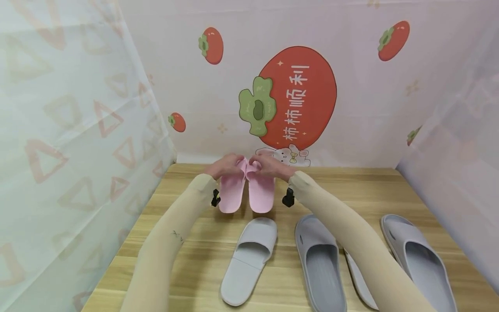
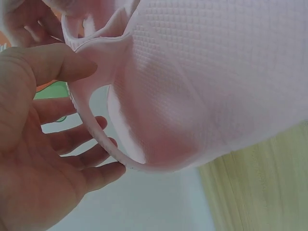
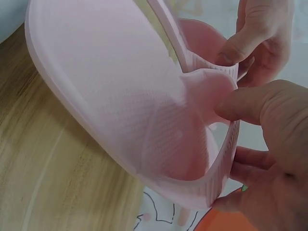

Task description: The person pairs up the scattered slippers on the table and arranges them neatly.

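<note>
Two pink slippers stand side by side at the back of the wooden surface, toes towards the backdrop. My left hand (image 1: pixel 226 166) grips the strap of the left pink slipper (image 1: pixel 231 195), thumb on the inner side and fingers around the outside. On the right pink slipper (image 1: pixel 261 195), my right hand (image 1: pixel 270 167) pinches the strap in the same way. Each wrist view shows a textured insole close up, the left slipper's insole (image 2: pixel 216 86) and the right slipper's insole (image 3: pixel 115 96). The two straps are close together at their inner edges.
In front lie a light grey slipper (image 1: pixel 243 268), a grey slide (image 1: pixel 321 273) and another grey slide (image 1: pixel 429 268) at the right. My right sleeve partly hides a pale slipper (image 1: pixel 359 279). A persimmon-print backdrop (image 1: pixel 304 99) rises behind the wooden surface (image 1: pixel 195 255).
</note>
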Available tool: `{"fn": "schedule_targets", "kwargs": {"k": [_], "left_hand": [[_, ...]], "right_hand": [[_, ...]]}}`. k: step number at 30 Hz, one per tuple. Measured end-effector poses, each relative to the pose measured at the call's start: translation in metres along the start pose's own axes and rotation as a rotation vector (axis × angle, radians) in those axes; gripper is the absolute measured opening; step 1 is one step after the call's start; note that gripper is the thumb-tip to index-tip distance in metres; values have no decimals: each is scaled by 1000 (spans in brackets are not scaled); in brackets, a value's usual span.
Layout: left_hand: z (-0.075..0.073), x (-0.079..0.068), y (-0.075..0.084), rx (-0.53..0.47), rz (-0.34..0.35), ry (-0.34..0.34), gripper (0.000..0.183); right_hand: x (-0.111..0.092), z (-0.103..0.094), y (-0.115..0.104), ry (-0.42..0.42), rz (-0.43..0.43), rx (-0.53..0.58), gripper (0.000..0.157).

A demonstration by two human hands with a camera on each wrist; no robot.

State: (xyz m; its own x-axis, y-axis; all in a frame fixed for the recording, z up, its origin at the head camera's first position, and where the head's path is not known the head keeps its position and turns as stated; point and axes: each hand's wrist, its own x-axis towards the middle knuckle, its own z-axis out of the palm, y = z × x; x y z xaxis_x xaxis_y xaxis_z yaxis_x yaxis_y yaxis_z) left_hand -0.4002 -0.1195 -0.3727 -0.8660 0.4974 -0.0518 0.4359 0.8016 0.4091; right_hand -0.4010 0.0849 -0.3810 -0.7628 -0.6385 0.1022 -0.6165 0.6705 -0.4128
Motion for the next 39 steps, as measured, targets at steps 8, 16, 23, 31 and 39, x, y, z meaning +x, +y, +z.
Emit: {"fn": "schedule_targets", "kwargs": {"k": [8, 16, 23, 31, 39], "left_hand": [[3, 10, 1, -20, 7, 30, 44], [5, 17, 1, -10, -11, 33, 43], [7, 17, -2, 73, -25, 37, 35], [14, 18, -14, 97, -70, 68, 39], [18, 23, -22, 77, -111, 61, 55]], "right_hand": [[4, -3, 9, 29, -43, -16, 35], [8, 0, 16, 37, -17, 14, 37], [16, 13, 18, 23, 35, 85, 37], [25, 25, 17, 39, 13, 140, 37], [29, 27, 19, 11, 55, 174, 38]]}}
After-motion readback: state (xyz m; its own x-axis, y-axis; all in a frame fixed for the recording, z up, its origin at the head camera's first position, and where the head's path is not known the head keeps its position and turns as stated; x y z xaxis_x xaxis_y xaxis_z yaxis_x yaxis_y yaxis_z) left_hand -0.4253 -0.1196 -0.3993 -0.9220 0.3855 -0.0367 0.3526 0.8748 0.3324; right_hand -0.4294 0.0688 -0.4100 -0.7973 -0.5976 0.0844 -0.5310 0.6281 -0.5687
